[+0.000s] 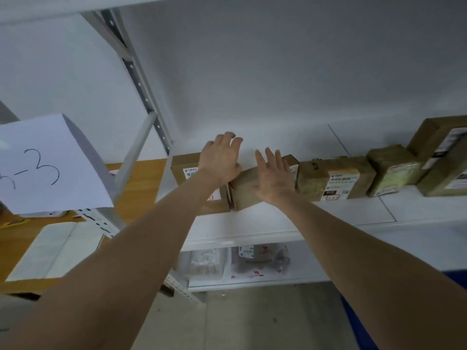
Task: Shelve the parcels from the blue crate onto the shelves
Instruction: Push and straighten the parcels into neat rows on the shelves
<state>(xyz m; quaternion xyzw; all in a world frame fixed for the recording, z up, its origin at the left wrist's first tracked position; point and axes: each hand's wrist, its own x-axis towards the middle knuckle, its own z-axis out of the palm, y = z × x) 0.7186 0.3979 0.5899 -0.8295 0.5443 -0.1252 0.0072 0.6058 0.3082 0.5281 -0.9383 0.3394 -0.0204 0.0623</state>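
Note:
A row of brown cardboard parcels stands along the white shelf [252, 228] against the wall. My left hand [222, 157] lies over the leftmost labelled box [187, 170], its fingers spread and reaching past the box's back edge. To its right, my right hand [274, 173] presses flat, with straight fingers, on the top of a plain brown parcel [242, 193] wedged between that box and a taped, labelled parcel [336, 178]. The blue crate [454, 279] shows only as a blue patch at the lower right edge.
Two more parcels [394, 170] [444, 157] stand further right on the same shelf. The shelf below holds bagged parcels [260, 258]. A paper sign [48, 162] marked with a 3 hangs on the grey upright [139, 79] at left. A wooden table [141, 188] lies behind it.

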